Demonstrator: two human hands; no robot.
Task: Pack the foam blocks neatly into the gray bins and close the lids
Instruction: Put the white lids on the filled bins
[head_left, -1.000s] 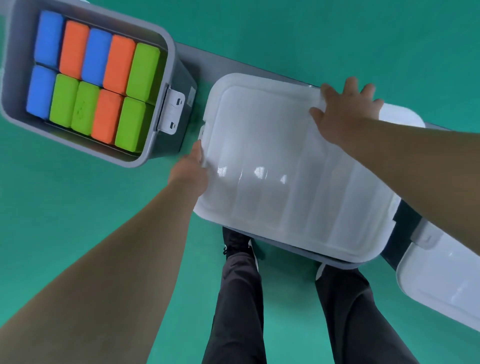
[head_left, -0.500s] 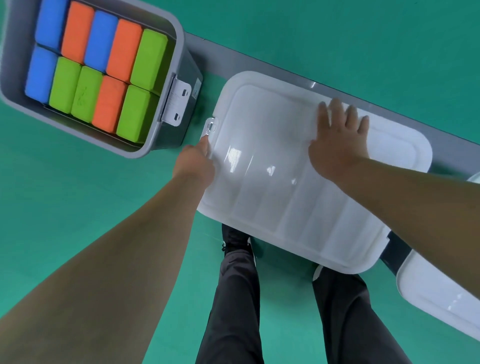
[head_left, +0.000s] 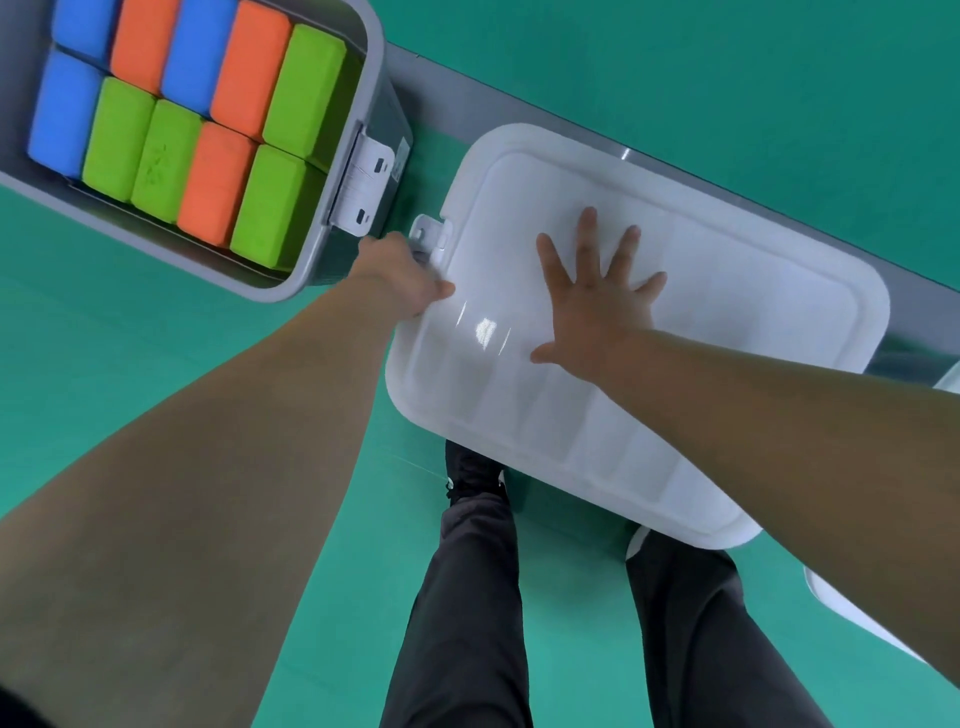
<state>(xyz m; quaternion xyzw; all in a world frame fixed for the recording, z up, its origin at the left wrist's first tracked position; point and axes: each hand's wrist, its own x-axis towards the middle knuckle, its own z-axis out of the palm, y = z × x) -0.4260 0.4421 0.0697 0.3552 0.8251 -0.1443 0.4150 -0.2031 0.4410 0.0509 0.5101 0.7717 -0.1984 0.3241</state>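
white lid (head_left: 701, 338): lies flat over the near right bin, which is hidden beneath it; looks seated, contents unseen
gray bin (head_left: 332, 260): far left on the green floor, open, no lid on it; closing it is left to do
second lid (head_left: 857, 613): white, at right edge, mostly cut off; likely meant for the open bin
foam blocks (head_left: 218, 135): blue, orange, green, two tight rows inside gray bin; packing there looks finished
right hand (head_left: 597, 306): fingers spread flat, palm pressing middle of white lid, holding nothing
left hand (head_left: 400, 280): grips white lid's left rim, thumb on top, fingers hidden under edge
latch (head_left: 428, 234): just beside left hand, sticking out; probably not snapped yet
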